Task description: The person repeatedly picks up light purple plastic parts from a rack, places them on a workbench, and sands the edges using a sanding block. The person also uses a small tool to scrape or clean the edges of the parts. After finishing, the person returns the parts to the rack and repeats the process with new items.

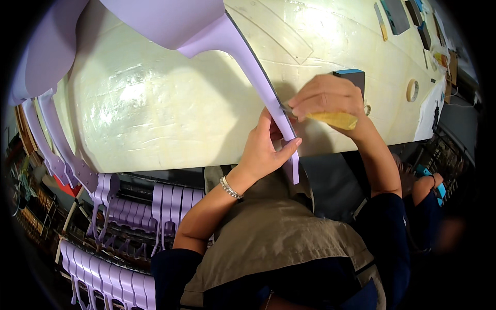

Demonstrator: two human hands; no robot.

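A large lilac moulded part (pixel 206 37) lies across the table, its long narrow arm slanting toward me. My left hand (pixel 266 147) is closed round that arm near its lower end, thumb on top and fingers behind. In my right hand (pixel 328 97) is a yellow-handled tool (pixel 336 120) with a thin tip, a little blurred. The tip meets or nearly meets the dark line along the arm's right edge; contact cannot be made out. The fingers of my right hand are wrapped round the tool.
The pale table (pixel 139 129) is covered in clear film. Near my right hand are a dark block with blue top (pixel 351 75) and a tape roll (pixel 412 90). More lilac parts (pixel 108 268) hang on racks at lower left. Another person's hand (pixel 437 180) is at right.
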